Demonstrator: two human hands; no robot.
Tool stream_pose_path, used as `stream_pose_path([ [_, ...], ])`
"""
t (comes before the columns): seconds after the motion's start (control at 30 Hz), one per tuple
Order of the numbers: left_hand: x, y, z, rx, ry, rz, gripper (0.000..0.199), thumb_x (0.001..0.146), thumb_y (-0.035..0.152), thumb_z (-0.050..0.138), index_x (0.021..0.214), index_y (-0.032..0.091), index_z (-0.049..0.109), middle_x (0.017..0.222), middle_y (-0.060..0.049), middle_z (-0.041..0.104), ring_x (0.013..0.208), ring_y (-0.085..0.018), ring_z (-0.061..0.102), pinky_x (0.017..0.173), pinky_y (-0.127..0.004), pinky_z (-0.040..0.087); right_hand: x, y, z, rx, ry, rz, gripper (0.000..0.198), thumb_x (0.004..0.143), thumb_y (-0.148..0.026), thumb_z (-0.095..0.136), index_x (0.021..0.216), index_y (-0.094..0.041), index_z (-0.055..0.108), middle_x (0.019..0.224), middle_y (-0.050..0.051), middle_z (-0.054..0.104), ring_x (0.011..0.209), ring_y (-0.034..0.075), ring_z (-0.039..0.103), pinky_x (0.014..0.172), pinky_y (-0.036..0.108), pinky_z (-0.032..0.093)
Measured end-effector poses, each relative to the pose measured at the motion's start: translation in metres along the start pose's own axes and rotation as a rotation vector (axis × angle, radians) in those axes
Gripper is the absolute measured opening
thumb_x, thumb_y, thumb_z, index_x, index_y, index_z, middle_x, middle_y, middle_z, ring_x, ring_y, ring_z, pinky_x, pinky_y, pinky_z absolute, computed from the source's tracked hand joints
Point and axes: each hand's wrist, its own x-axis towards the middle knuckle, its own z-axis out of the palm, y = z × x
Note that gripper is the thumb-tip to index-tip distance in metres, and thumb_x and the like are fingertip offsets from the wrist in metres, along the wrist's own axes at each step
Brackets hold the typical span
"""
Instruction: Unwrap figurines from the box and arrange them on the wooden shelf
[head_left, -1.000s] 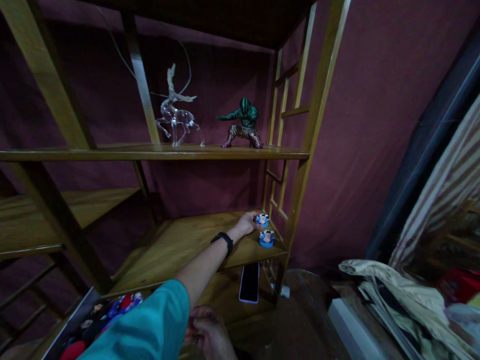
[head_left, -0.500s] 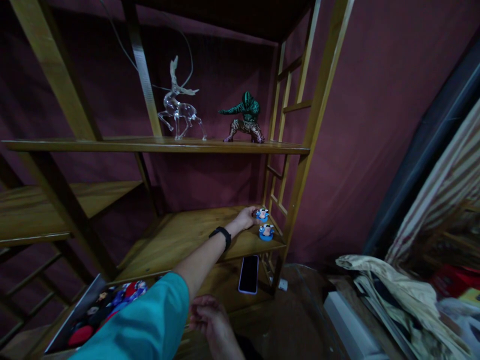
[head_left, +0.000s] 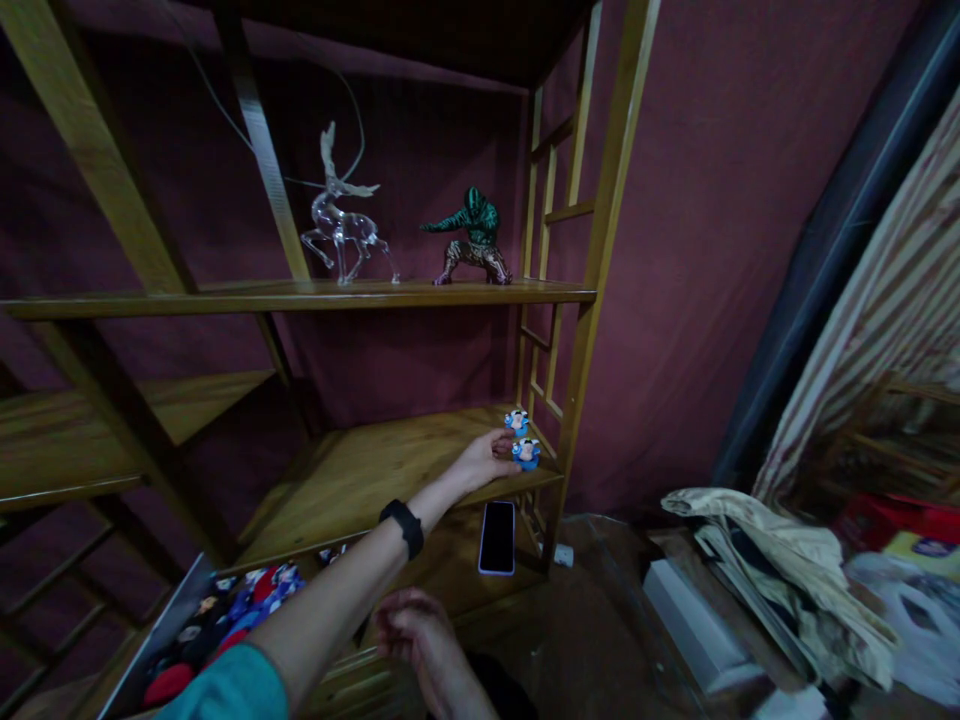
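Two small blue-and-white figurines on round blue bases stand near the right end of the middle shelf (head_left: 390, 450), a rear figurine (head_left: 516, 421) and a front figurine (head_left: 526, 454). My left hand (head_left: 486, 462), on an arm with a black wristband and teal sleeve, has its fingers closed against the left side of the front figurine. Below the shelf, my right hand (head_left: 416, 632) hangs with curled fingers, and nothing shows in it. A box (head_left: 161, 630) at lower left holds several colourful figures, partly hidden by my left arm.
A clear deer figurine (head_left: 346, 225) and a green crouching figure (head_left: 474, 238) stand on the upper shelf (head_left: 300, 300). A phone (head_left: 497, 538) lies on the lower board. Folded cloth (head_left: 780, 570) and a white box (head_left: 697, 625) are at right.
My left hand has moved from the rear figurine to the front one. The view has shifted slightly. My right hand stays low with curled fingers.
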Motion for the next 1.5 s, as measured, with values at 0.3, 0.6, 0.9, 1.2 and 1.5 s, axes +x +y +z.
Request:
stream_pose_path([
  [0.3, 0.015, -0.02, 0.015, 0.296, 0.052, 0.087, 0.058, 0.052, 0.014, 0.075, 0.107, 0.016, 0.056, 0.096, -0.005, 0.064, 0.085, -0.017, 0.059, 0.082, -0.031, 0.044, 0.01, 0.011, -0.002, 0.008, 0.045, 0.029, 0.016, 0.052, -0.011, 0.058, 0.065, -0.015, 0.065, 0.055, 0.0, 0.061, 0.046, 0.01, 0.05, 0.048, 0.022, 0.038],
  [0.6, 0.013, -0.019, 0.019, 0.388, 0.089, 0.11, 0.058, 0.052, 0.023, 0.075, 0.107, 0.02, 0.057, 0.093, -0.003, 0.065, 0.083, -0.018, 0.06, 0.078, -0.029, 0.045, 0.007, 0.005, 0.001, -0.03, 0.031, 0.03, 0.015, 0.053, -0.014, 0.059, 0.067, -0.014, 0.066, 0.054, -0.001, 0.06, 0.046, 0.009, 0.048, 0.05, 0.021, 0.038],
  [0.9, 0.01, -0.016, 0.021, 0.396, 0.115, 0.127, 0.059, 0.05, 0.022, 0.077, 0.107, 0.02, 0.058, 0.093, -0.003, 0.065, 0.083, -0.018, 0.06, 0.077, -0.028, 0.044, 0.008, 0.007, 0.0, -0.016, 0.063, 0.026, 0.012, 0.052, -0.017, 0.063, 0.064, -0.016, 0.064, 0.05, -0.003, 0.056, 0.046, 0.01, 0.048, 0.053, 0.024, 0.039],
  [1.2, 0.013, -0.013, 0.025, 0.32, 0.099, 0.078, 0.061, 0.046, 0.019, 0.079, 0.104, 0.017, 0.057, 0.09, -0.004, 0.064, 0.08, -0.016, 0.058, 0.076, -0.029, 0.044, 0.008, 0.007, -0.001, -0.01, 0.048, 0.023, 0.012, 0.053, -0.015, 0.062, 0.065, -0.015, 0.064, 0.055, -0.001, 0.058, 0.048, 0.009, 0.049, 0.051, 0.022, 0.038],
  [1.5, 0.034, -0.014, -0.012, -0.118, 0.417, 0.024, 0.036, 0.06, 0.018, 0.071, 0.09, 0.013, 0.052, 0.078, -0.002, 0.057, 0.069, -0.009, 0.054, 0.071, -0.025, 0.046, 0.0, -0.004, -0.002, -0.003, 0.03, 0.014, 0.015, 0.057, -0.02, 0.063, 0.071, -0.015, 0.065, 0.068, 0.004, 0.066, 0.056, 0.012, 0.054, 0.054, 0.023, 0.039],
])
